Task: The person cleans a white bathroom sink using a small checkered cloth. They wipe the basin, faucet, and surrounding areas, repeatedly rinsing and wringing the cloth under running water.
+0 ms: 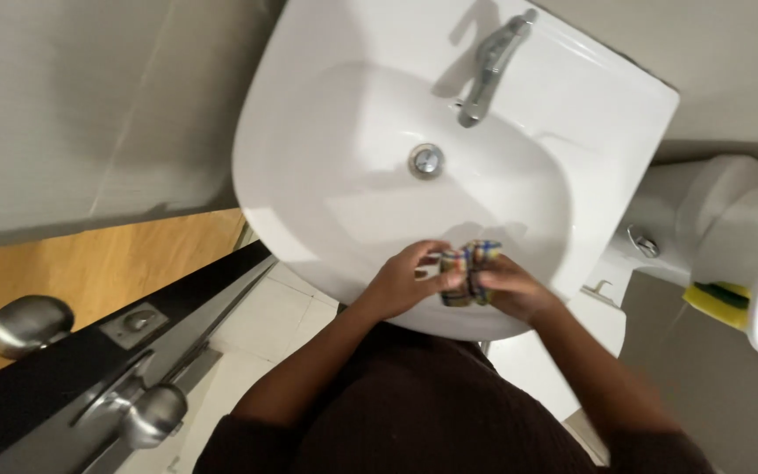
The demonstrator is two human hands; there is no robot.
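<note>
**A:** Head view, looking straight down, and both hands are over the near rim of the white basin (309,189). What's in them?

**B:** A small folded cloth (469,272), checked in yellow, blue and dark stripes, bunched up between the two hands right above the basin's near edge.

**A:** Left hand (405,279) first: how's the grip?

**B:** Fingers curled in, thumb and fingertips pinched onto the left side of the cloth. Closed on it, no gap to speak of.

**A:** And the right hand (511,288)?

**B:** Wrapped round the right side, fingers folded over the fabric, closed tight as well. The two hands are touching across the cloth.

**A:** Around them?

**B:** Chrome drain (426,161) in the middle of the bowl, well beyond the hands. Chrome tap (491,63) on the far rim, its spout angled down into the bowl. The bowl looks dry from here, though I can't tell for sure.

**A:** Off to the sides?

**B:** Left and near, a dark door edge (89,369) with two round metal knobs (153,414). Far right, a white container (752,254) holding a yellow and green sponge (723,303).
</note>
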